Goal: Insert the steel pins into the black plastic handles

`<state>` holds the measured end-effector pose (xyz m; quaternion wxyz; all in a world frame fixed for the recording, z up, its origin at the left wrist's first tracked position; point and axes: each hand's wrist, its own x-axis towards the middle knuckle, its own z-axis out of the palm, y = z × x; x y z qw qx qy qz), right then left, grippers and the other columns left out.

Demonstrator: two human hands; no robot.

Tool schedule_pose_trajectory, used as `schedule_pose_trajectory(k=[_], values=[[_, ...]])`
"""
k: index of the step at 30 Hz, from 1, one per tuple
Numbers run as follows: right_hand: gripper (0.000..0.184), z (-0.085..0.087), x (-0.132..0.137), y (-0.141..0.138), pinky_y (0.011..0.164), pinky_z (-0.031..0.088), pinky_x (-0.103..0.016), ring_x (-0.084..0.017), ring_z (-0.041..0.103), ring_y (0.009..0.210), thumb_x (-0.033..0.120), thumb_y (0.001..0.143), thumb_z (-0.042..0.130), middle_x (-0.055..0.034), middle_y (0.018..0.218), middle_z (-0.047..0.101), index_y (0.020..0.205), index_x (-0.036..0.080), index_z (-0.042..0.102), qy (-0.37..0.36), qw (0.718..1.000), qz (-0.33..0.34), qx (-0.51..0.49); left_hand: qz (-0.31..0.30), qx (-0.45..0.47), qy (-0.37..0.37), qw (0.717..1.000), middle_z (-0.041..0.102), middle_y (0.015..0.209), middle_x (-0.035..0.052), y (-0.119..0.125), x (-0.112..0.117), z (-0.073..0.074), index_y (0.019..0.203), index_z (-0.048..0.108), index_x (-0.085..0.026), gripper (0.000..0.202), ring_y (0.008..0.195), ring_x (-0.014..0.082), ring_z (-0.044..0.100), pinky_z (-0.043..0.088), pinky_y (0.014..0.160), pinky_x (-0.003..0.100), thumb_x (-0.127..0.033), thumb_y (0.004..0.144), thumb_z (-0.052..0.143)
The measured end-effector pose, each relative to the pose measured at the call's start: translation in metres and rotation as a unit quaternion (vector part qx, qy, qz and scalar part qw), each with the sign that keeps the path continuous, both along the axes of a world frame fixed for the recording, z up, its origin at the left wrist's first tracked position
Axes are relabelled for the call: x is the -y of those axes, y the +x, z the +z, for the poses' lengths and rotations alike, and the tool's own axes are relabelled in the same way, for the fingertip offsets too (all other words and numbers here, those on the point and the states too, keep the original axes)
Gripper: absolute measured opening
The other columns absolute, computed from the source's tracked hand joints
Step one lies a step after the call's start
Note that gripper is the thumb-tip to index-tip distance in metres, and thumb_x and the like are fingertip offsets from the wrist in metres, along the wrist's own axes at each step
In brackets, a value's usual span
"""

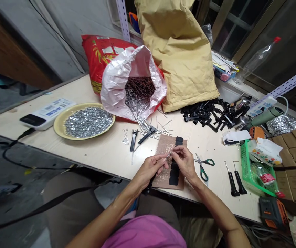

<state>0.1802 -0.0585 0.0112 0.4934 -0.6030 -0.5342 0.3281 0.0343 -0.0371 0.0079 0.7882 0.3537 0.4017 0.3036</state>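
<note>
Head view | metal pin: long axis slants from left hand up toward right hand; which end leads cannot be told | yellow plate holds silver washers; white bag holds loose pins; green basket holds packets | metal pin pinched by fingertips of both hands, over brown card.

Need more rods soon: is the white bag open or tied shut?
Open: the white bag gapes, metal rods visible inside and spilling onto the table.
</note>
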Motion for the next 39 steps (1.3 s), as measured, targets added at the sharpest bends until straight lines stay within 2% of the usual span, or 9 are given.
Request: schedule_pose_trajectory(k=[6,11,18,23,26,29,33,36,39], values=[[0.013,-0.004,0.006,0.007,0.07,0.053,-0.029,-0.015,0.063,0.076,0.017,0.089,0.048,-0.0037,0.082,0.067,0.088,0.021,0.06,0.177,0.959,0.053,0.217,-0.007,0.015,0.005,1.0,0.053,0.056,-0.0043,0.0,0.002,0.002,0.105,0.065,-0.006,0.072,0.042,0.0032,0.031,0.019,0.04,0.021,-0.056,0.054,0.076],[0.017,-0.007,0.009,0.012,0.071,0.053,-0.029,-0.016,0.063,0.078,0.014,0.091,0.045,-0.0044,0.082,0.067,0.091,0.021,0.06,0.245,0.933,0.076,0.254,-0.023,0.004,0.039,0.999,0.054,0.056,-0.0034,0.0,0.003,0.0,0.105,0.066,-0.007,0.066,0.043,0.0038,0.031,0.019,0.041,0.021,-0.054,0.059,0.073],[0.012,0.003,0.006,0.014,0.069,0.053,-0.026,-0.014,0.063,0.076,0.019,0.089,0.051,-0.0033,0.082,0.067,0.086,0.021,0.063,0.136,0.97,0.09,0.18,-0.022,-0.01,0.065,0.998,0.054,0.058,-0.0026,0.0,0.005,-0.005,0.103,0.066,-0.009,0.062,0.043,0.0043,0.031,0.02,0.04,0.021,-0.056,0.063,0.069],[0.016,0.012,0.006,0.015,0.073,0.052,-0.028,-0.015,0.063,0.082,0.017,0.09,0.049,-0.0049,0.087,0.067,0.09,0.021,0.065,0.132,0.966,0.139,0.172,-0.009,-0.027,0.096,0.995,0.055,0.058,-0.0027,0.0,0.006,-0.005,0.112,0.06,-0.008,0.064,0.043,0.0051,0.033,0.025,0.042,0.02,-0.055,0.069,0.064],[0.014,0.015,0.008,0.015,0.077,0.051,-0.029,-0.016,0.062,0.086,0.02,0.089,0.05,-0.0048,0.091,0.067,0.095,0.022,0.063,0.105,0.975,0.126,0.15,-0.006,-0.062,0.165,0.984,0.055,0.058,-0.0023,-0.001,0.007,-0.006,0.12,0.058,-0.009,0.061,0.046,0.0074,0.039,0.033,0.045,0.021,-0.051,0.075,0.059],[0.014,0.013,0.008,0.016,0.073,0.051,-0.027,-0.015,0.063,0.08,0.028,0.083,0.059,-0.0024,0.085,0.065,0.096,0.021,0.06,0.019,0.995,0.085,0.043,0.009,-0.124,0.276,0.953,0.061,0.062,0.0004,-0.001,0.01,-0.008,0.115,0.063,-0.013,0.047,0.056,0.0123,0.053,0.044,0.057,0.024,-0.043,0.081,0.053],[0.022,0.009,0.006,0.02,0.067,0.05,-0.025,-0.013,0.061,0.07,0.037,0.076,0.066,-0.0003,0.076,0.064,0.087,0.019,0.063,-0.091,0.989,0.084,-0.075,0.028,-0.153,0.35,0.924,0.068,0.073,0.0034,0.0,0.014,-0.007,0.107,0.067,-0.017,0.036,0.063,0.0147,0.059,0.049,0.066,0.027,-0.037,0.082,0.05],[0.023,0.009,0.006,0.023,0.067,0.048,-0.026,-0.013,0.06,0.069,0.041,0.08,0.063,-0.0012,0.075,0.064,0.086,0.019,0.068,-0.084,0.991,0.102,-0.03,0.015,-0.131,0.297,0.946,0.065,0.065,0.0018,0.0,0.012,-0.002,0.101,0.068,-0.015,0.036,0.058,0.0135,0.057,0.046,0.057,0.025,-0.041,0.079,0.054],[0.027,0.012,0.003,0.027,0.068,0.047,-0.026,-0.014,0.06,0.072,0.044,0.082,0.06,-0.0026,0.077,0.065,0.085,0.021,0.072,-0.023,0.991,0.126,0.049,-0.032,-0.066,0.162,0.984,0.058,0.057,-0.002,-0.003,0.007,0.005,0.1,0.065,-0.012,0.046,0.043,0.0069,0.041,0.033,0.042,0.02,-0.049,0.073,0.061]])
